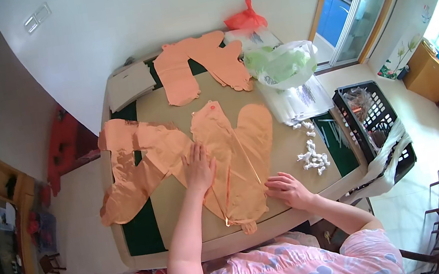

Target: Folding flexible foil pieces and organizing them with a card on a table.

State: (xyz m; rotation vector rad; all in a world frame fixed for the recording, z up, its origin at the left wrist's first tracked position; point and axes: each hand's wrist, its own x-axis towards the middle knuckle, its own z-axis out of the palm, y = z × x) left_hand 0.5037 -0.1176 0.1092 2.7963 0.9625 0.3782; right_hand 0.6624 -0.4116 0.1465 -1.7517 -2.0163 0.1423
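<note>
Flat, uninflated rose-gold foil balloons lie spread on the table. The middle foil balloon [254,137] is nearest to me, with a fold and a thin slanting strip down its front and a short tab at its lower end. My left hand [200,170] rests flat on its left part, fingers stretched out. At its lower right edge lies my right hand [288,189], fingers extended and touching the foil, with nothing visible gripped. Left of these is another foil balloon [128,143], partly overlapped by the middle one. A further foil balloon [177,77] lies at the far side.
Right of the balloons are small white twisted bundles [313,157], thin pale sticks [336,132], clear plastic bags [303,101] and a green-white bag [283,63]. A black basket [369,112] stands at the right edge. Grey cards [131,86] and a red bag [246,17] lie farther back.
</note>
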